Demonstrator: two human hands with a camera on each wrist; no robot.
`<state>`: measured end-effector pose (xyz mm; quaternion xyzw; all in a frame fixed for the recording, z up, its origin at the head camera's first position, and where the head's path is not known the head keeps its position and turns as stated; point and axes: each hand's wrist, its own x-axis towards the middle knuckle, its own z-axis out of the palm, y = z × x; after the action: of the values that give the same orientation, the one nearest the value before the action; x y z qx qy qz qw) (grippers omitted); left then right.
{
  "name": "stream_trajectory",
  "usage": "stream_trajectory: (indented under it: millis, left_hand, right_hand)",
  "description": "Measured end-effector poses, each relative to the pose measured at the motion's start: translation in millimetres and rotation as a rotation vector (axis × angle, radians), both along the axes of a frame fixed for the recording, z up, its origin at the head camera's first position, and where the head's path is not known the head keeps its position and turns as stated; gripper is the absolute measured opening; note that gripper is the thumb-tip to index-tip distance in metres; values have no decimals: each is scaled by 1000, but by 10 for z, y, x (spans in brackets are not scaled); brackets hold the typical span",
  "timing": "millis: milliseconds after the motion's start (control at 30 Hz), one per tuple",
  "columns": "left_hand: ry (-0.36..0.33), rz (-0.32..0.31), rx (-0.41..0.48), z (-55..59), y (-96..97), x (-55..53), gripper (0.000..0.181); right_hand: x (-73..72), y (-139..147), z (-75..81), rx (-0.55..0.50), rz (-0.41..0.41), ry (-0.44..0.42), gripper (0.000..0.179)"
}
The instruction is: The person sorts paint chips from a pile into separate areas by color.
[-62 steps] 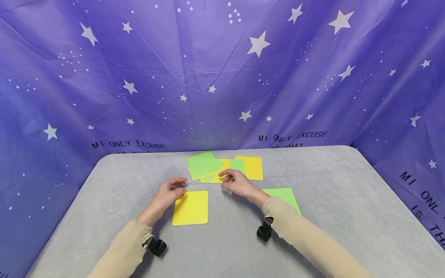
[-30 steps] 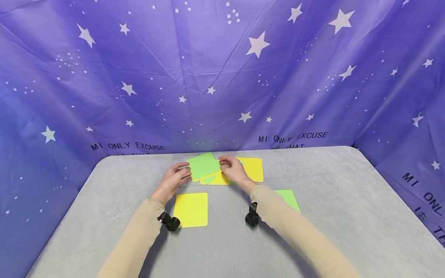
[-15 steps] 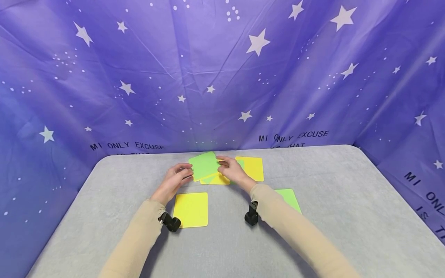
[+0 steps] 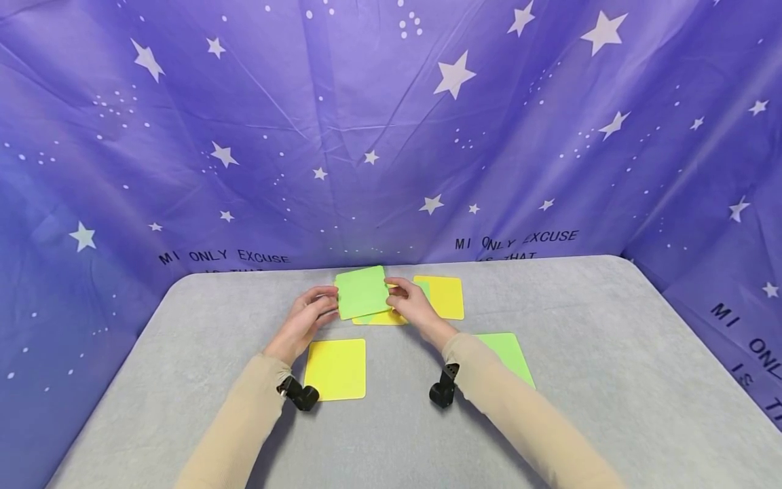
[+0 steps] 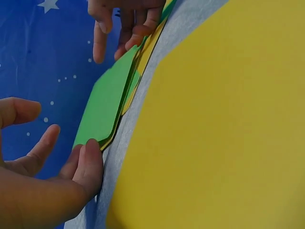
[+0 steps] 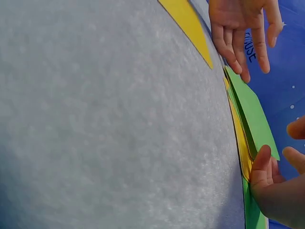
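In the head view a green square card (image 4: 360, 292) lies at the back middle, over other cards and slightly raised on its right side. My left hand (image 4: 304, 318) is at its left edge; the left wrist view shows the thumb (image 5: 90, 160) and a finger pinching the near corner. At the right edge my right hand (image 4: 417, 309) pinches the card; its thumb (image 6: 261, 160) shows in front in the right wrist view. Both hands hold other fingers extended. Under the green card, a yellow card (image 4: 389, 318) and green pieces partly show. How many cards are held together I cannot tell.
A yellow card (image 4: 336, 370) lies in front of my left hand. Another yellow card (image 4: 447, 297) is at the back right, and a green card (image 4: 507, 353) lies partly under my right forearm. The grey table (image 4: 391, 435) meets a purple star-patterned curtain (image 4: 366, 122) behind.
My left hand has moved forward from the near yellow card to the green card. The green card has turned straighter and shifted right; the yellow strip below it is now covered. My right hand now grips it.
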<state>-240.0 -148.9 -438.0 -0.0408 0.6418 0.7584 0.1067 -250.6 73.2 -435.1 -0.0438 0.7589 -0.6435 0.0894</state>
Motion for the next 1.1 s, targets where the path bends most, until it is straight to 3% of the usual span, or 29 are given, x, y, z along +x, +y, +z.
stream_trajectory:
  millis: [533,767,933,1100]
  left_hand:
    - [75,-63,27,25,149,125,50]
    - [127,-71,-24,-34,196,159,52]
    - [111,-76,-19,-60,251,186,51]
    - [99,-122,-4,-71,310,226,53]
  right_hand:
    - [135,95,-14,-14,-76,19,55]
    - [237,175,-15,-83,-45,-28,56]
    - [296,242,-27,-126,-16,-48,56]
    - [346,319,-31,-124,14,-53,56]
